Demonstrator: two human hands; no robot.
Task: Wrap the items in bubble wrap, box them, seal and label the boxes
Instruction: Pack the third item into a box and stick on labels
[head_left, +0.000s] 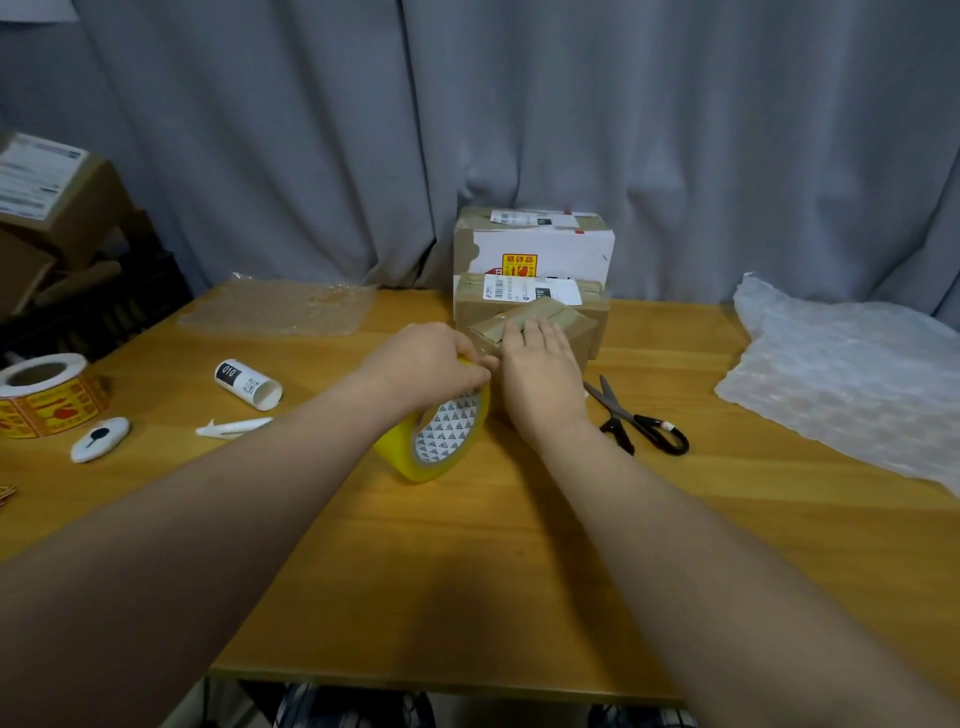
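While we seal the small box (584, 338), our left grip (423, 361) curls round the top of the yellow tape roll (441, 436), which stands tilted on the table (467, 571), near the middle. Just right of it our right grip (543, 366) lies flat, fingers (540, 332) straight, pressing the box's flaps down. Next, we judge, tape must be drawn across the seam with the flaps held shut; scissors (641, 418) lie near on the right. Farther back stand two labelled boxes (535, 249).
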